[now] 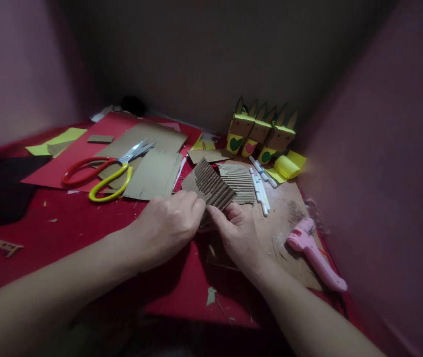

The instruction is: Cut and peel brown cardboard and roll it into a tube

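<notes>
Between my two hands a piece of corrugated cardboard is held tilted, its ridges bare over most of the face and a smooth strip at the left. My left hand is closed on its lower left edge. The thumb and fingers of my right hand pinch the lower right edge. Just behind lies a second ridged cardboard piece. To the left, scissors with one red and one yellow handle rest on cardboard sheets, blades apart.
A pink glue gun lies on a cardboard mat at the right, near several white markers. Behind them stand three yellow-and-brown cardboard figures and a yellow paper roll. Red card and dark material lie left.
</notes>
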A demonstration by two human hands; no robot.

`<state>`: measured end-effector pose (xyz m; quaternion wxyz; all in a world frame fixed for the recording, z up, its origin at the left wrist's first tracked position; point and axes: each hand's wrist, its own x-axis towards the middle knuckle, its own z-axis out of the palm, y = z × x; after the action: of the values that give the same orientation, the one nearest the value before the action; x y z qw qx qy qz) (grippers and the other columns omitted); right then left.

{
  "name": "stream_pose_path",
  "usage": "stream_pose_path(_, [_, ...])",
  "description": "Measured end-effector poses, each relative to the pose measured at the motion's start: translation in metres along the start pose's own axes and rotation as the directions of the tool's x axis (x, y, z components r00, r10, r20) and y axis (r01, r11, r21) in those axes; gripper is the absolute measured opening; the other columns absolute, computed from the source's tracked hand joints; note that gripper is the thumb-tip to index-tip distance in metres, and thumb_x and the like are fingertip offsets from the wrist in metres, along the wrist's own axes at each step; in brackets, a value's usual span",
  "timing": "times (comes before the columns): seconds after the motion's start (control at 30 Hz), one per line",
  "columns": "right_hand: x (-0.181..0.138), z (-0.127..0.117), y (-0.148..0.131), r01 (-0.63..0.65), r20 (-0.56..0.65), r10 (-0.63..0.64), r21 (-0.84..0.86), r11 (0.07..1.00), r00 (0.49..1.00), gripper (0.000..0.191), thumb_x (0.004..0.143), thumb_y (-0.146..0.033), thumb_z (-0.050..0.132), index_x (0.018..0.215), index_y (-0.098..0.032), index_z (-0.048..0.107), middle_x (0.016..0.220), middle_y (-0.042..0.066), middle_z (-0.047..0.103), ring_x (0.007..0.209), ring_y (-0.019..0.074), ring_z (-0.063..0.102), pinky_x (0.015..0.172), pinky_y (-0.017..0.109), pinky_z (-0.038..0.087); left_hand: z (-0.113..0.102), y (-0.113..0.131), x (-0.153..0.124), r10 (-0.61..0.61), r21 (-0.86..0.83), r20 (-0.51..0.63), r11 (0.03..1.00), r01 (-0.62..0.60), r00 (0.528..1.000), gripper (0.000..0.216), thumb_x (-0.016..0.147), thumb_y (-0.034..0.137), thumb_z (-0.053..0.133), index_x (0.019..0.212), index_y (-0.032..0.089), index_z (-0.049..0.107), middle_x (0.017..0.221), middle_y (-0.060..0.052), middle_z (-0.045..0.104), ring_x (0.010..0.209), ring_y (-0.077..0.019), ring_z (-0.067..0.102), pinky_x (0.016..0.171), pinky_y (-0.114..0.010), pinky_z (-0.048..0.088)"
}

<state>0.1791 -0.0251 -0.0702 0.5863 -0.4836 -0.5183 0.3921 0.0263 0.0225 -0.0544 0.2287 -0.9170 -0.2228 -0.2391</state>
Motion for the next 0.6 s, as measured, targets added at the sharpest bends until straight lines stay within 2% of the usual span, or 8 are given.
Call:
stream_pose_path(0.1, [0.001, 0.001, 0.0, 0.002, 0.006, -0.003, 0.022, 1.0, 1.0, 0.011, 0.081, -0.027, 0.061, 0.078, -0.018, 0.067, 0.073, 0.001, 0.071, 0.069, 0.0147, 0.064, 0.064, 0.027, 0.053, -0.001, -0.003, 0.001, -0.043, -0.098, -0.006, 0.994, 0.043, 0.999, 0.019, 0.085, 0.012, 0.04, 0.07, 0.019, 0.049, 0.063, -0.003, 0.053, 0.054, -0.0179, 0.049, 0.045, -0.029, 0.031])
stream_pose_path(0.17, [0.001, 0.001, -0.001, -0.048, 0.022, 0.047, 0.093, 0.995, 0.999, 0.012, 0.08, -0.029, 0.063, 0.079, -0.018, 0.068, 0.072, 0.0, 0.071, 0.065, 0.0137, 0.064, 0.063, 0.027, 0.055, 0.0, -0.008, 0.0, -0.125, -0.212, 0.013, 0.969, 0.125, 0.992, 0.016, 0.085, 0.016, 0.042, 0.071, 0.019, 0.049, 0.061, -0.002, 0.053, 0.053, -0.0156, 0.049, 0.046, -0.027, 0.033])
stream_pose_path(0.27, [0.002, 0.002, -0.003, -0.153, 0.057, 0.145, 0.2, 0.968, 0.988, 0.016, 0.078, -0.033, 0.066, 0.079, -0.018, 0.068, 0.073, 0.0, 0.071, 0.059, 0.0124, 0.064, 0.058, 0.027, 0.057, 0.0, -0.016, -0.002, -0.27, -0.37, 0.096, 0.884, 0.286, 0.958, 0.014, 0.085, 0.022, 0.044, 0.073, 0.019, 0.049, 0.058, 0.002, 0.052, 0.049, -0.0119, 0.047, 0.046, -0.024, 0.033])
stream_pose_path(0.33, [0.002, 0.002, -0.005, -0.196, 0.07, 0.184, 0.24, 0.951, 0.98, 0.018, 0.076, -0.035, 0.068, 0.079, -0.017, 0.067, 0.074, 0.0, 0.072, 0.058, 0.0122, 0.064, 0.055, 0.026, 0.058, -0.001, -0.019, -0.003, -0.31, -0.449, 0.162, 0.822, 0.35, 0.937, 0.015, 0.086, 0.022, 0.045, 0.073, 0.019, 0.051, 0.058, 0.003, 0.054, 0.049, -0.011, 0.048, 0.047, -0.023, 0.034])
stream_pose_path(0.4, [0.002, 0.002, -0.006, -0.203, 0.07, 0.191, 0.261, 0.944, 0.979, 0.019, 0.075, -0.036, 0.069, 0.078, -0.017, 0.067, 0.074, 0.0, 0.072, 0.058, 0.0121, 0.064, 0.054, 0.026, 0.058, -0.003, -0.02, -0.002, -0.297, -0.513, 0.175, 0.786, 0.345, 0.939, 0.016, 0.088, 0.022, 0.044, 0.076, 0.018, 0.054, 0.062, 0.001, 0.057, 0.053, -0.0113, 0.051, 0.05, -0.023, 0.037])
stream_pose_path(0.47, [0.002, 0.002, -0.005, -0.19, 0.068, 0.179, 0.269, 0.944, 0.982, 0.018, 0.075, -0.035, 0.069, 0.077, -0.017, 0.067, 0.072, 0.0, 0.071, 0.057, 0.0117, 0.063, 0.053, 0.026, 0.058, -0.004, -0.017, -0.002, -0.259, -0.543, 0.135, 0.788, 0.29, 0.956, 0.017, 0.09, 0.022, 0.043, 0.082, 0.017, 0.057, 0.07, -0.001, 0.061, 0.058, -0.0122, 0.054, 0.054, -0.024, 0.04])
stream_pose_path(0.53, [0.002, 0.003, -0.004, -0.164, 0.059, 0.154, 0.255, 0.953, 0.986, 0.016, 0.076, -0.033, 0.068, 0.076, -0.017, 0.067, 0.068, -0.001, 0.069, 0.054, 0.0111, 0.062, 0.054, 0.026, 0.057, -0.004, -0.014, -0.002, -0.214, -0.509, 0.078, 0.832, 0.223, 0.974, 0.016, 0.092, 0.022, 0.044, 0.085, 0.015, 0.057, 0.075, -0.003, 0.062, 0.063, -0.0138, 0.056, 0.057, -0.025, 0.042])
stream_pose_path(0.6, [0.001, 0.003, -0.002, -0.137, 0.045, 0.13, 0.222, 0.965, 0.99, 0.015, 0.077, -0.032, 0.067, 0.076, -0.017, 0.066, 0.066, -0.002, 0.068, 0.053, 0.0112, 0.061, 0.054, 0.026, 0.057, -0.002, -0.01, -0.001, -0.16, -0.404, 0.031, 0.901, 0.159, 0.987, 0.018, 0.092, 0.02, 0.043, 0.082, 0.015, 0.057, 0.073, -0.004, 0.059, 0.064, -0.0154, 0.055, 0.057, -0.027, 0.041])
